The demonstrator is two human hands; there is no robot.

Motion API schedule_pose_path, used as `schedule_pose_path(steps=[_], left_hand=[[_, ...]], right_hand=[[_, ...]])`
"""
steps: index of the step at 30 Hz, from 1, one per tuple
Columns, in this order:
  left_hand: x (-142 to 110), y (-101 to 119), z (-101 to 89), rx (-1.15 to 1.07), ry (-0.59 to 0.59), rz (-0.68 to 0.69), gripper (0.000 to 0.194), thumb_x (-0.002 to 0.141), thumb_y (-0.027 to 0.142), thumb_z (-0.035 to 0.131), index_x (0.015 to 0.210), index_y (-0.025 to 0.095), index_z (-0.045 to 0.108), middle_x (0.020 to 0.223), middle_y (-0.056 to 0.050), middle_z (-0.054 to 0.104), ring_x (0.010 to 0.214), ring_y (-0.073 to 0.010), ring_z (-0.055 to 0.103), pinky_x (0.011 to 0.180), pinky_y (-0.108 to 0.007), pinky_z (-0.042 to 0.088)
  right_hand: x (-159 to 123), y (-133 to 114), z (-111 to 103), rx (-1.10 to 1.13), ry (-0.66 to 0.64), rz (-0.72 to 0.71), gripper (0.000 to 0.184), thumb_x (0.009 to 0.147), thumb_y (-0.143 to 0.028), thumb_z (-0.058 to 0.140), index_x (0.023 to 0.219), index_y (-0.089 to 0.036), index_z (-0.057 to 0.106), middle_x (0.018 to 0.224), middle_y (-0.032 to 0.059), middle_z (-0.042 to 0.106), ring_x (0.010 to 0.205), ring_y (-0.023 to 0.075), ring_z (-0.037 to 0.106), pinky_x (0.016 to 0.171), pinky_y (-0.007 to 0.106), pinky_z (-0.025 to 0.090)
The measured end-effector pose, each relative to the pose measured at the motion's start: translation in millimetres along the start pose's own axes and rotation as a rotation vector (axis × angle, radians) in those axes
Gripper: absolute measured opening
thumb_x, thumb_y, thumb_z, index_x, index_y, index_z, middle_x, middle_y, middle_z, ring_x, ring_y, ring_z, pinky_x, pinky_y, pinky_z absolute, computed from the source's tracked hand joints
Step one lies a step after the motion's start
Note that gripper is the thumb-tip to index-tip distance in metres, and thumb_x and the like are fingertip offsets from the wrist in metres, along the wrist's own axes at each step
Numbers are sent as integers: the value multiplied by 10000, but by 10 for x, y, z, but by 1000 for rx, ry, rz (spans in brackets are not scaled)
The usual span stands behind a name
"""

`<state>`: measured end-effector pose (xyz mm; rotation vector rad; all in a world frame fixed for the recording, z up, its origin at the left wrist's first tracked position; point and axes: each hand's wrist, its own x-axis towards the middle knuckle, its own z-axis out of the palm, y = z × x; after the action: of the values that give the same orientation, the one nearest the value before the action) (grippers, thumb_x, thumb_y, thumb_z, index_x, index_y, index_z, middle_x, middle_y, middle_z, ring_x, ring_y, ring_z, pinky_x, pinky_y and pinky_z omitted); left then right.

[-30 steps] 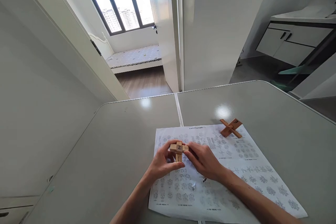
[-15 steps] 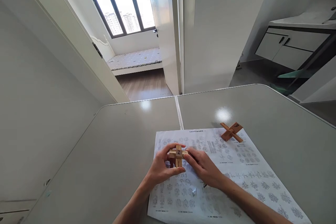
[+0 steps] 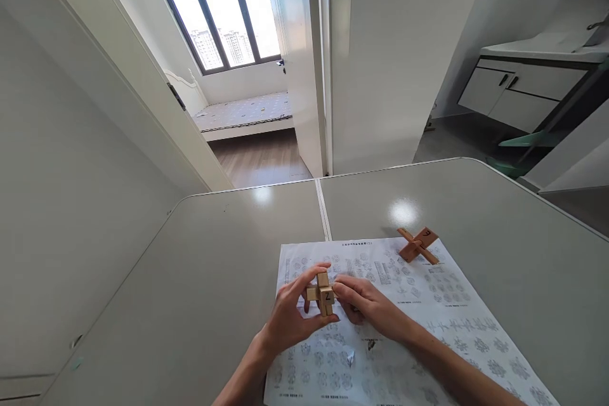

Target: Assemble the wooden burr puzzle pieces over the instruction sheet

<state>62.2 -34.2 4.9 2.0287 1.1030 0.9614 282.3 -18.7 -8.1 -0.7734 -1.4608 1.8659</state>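
Note:
My left hand (image 3: 291, 317) and my right hand (image 3: 368, 306) both grip a small wooden cross-shaped puzzle (image 3: 322, 292) just above a printed instruction sheet (image 3: 419, 323). The left fingers wrap its left and lower side; the right fingertips pinch its right side. A black mark shows on the puzzle's front face. A second wooden cross puzzle (image 3: 417, 244) lies at the far right corner of the sheet, out of both hands' touch.
The sheet lies on a grey folding table (image 3: 200, 266) with a seam down its middle. Beyond the far edge stand a white wall and an open doorway (image 3: 257, 152) to a room with a window. White cabinets (image 3: 518, 95) stand at the right.
The puzzle has been turned in my hands, its marked face now lower and tilted. The view has tipped up slightly, so hands and sheet sit lower in frame.

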Motion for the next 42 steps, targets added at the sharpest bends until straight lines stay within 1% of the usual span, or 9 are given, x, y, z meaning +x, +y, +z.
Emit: schedule_pose_path(steps=[3,7,10,13,18,22,26,33,42], left_hand=[[4,-13,-3,-17,-5,-31,763,769,381,912,1439,358,548,1449,-113,673,1110,-277,720,740,-321,632],[19,-31,20,-101,19,-122,819,807,301,866,1522,367,472,1517,-130,608,812,-166,725,575,-241,568],[34,-56,37,-158,61,-181,729,903,280,758,1541,382,421,1607,-140,503,798,-134,730,597,-227,562],[52,-83,46,-157,86,-255,567,967,348,687,1489,349,466,1590,-142,501,797,-127,723,603,-225,553],[69,-124,53,-150,79,-347,480,993,488,632,1402,260,523,1177,-97,721,741,-152,707,581,-235,532],[73,-133,54,-142,90,-377,452,995,532,603,1341,243,563,999,-57,721,745,-171,708,555,-229,500],[78,-132,56,-138,103,-380,399,1002,502,597,1297,233,590,904,-32,704,711,-161,691,547,-222,470],[79,-122,49,-120,108,-381,345,1011,471,580,1255,229,616,872,-23,688,693,-152,670,570,-231,461],[62,-169,58,-111,114,-373,297,1019,456,576,1229,250,620,1070,-53,686,691,-128,667,581,-232,466]], right_hand=[[6,-2,7,24,-18,11,506,1027,-673,507,787,-228,472,564,-82,421,476,98,350,494,235,318],[44,57,22,243,0,40,478,1008,-664,555,830,-221,527,586,-95,395,438,89,349,464,235,426],[96,110,-30,436,110,60,478,1005,-633,568,782,-212,549,552,-101,348,432,88,288,448,240,444],[147,135,-132,554,257,86,424,999,-569,591,794,-198,592,584,-99,335,423,73,235,416,220,409],[193,154,-285,686,396,-19,295,972,-480,682,893,-199,639,655,-72,438,412,56,251,382,191,427],[201,178,-390,995,442,-96,229,955,-348,782,920,-211,602,690,-72,517,414,30,338,386,128,455],[208,200,-494,1186,471,-154,215,973,-271,769,947,-217,563,677,-87,491,406,27,389,365,119,455],[211,225,-564,1230,497,-201,193,983,-227,746,1039,-236,561,679,-91,492,417,35,422,362,112,455],[209,227,-600,1187,488,-195,239,937,-269,796,1000,-231,569,664,-91,494,409,28,406,367,108,433]])
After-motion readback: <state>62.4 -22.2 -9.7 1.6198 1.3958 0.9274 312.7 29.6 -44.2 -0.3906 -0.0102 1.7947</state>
